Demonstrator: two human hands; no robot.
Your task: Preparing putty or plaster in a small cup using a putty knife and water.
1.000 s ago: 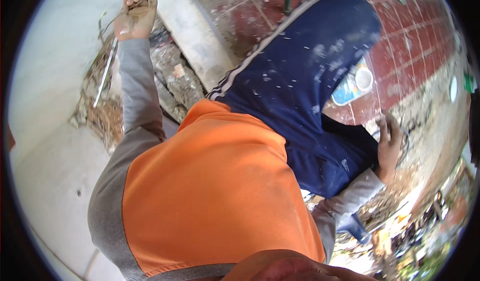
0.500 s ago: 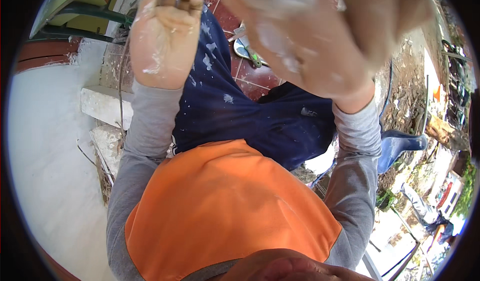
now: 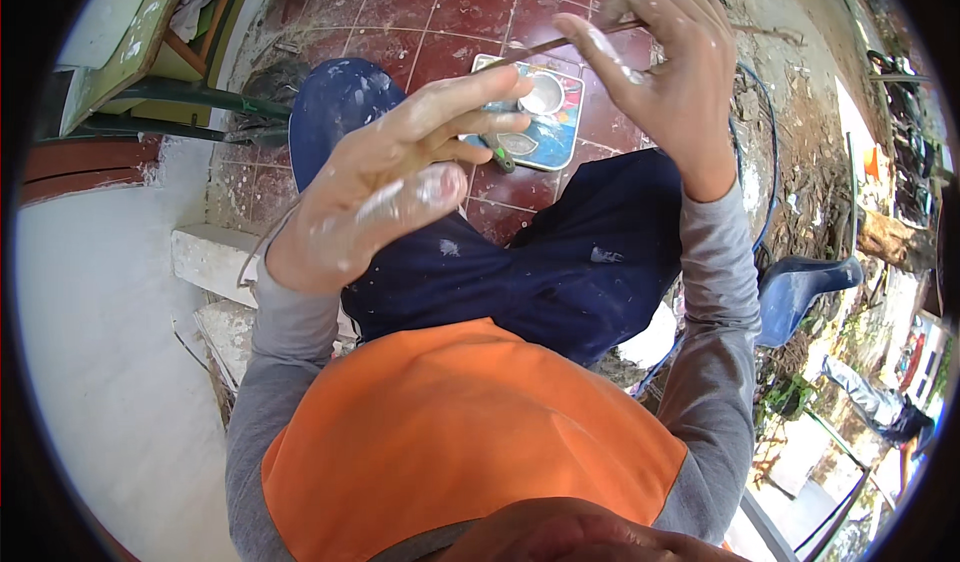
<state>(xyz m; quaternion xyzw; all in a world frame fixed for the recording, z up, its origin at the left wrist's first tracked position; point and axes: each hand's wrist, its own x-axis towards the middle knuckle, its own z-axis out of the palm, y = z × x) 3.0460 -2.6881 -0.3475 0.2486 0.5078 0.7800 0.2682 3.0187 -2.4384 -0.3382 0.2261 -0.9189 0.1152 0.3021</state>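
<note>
Part of the thin brown stick [image 3: 540, 51] is hidden by the right hand [image 3: 685, 92].

Shows no readable text, label, brand, number or sign anywhere. On the blue-patterned tray [image 3: 563, 142], bears only coloured decoration, too small and partly covered to make out as lettering.

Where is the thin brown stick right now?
The stick crosses the head view's upper part, from near the left hand to just right of the right hand.
</note>
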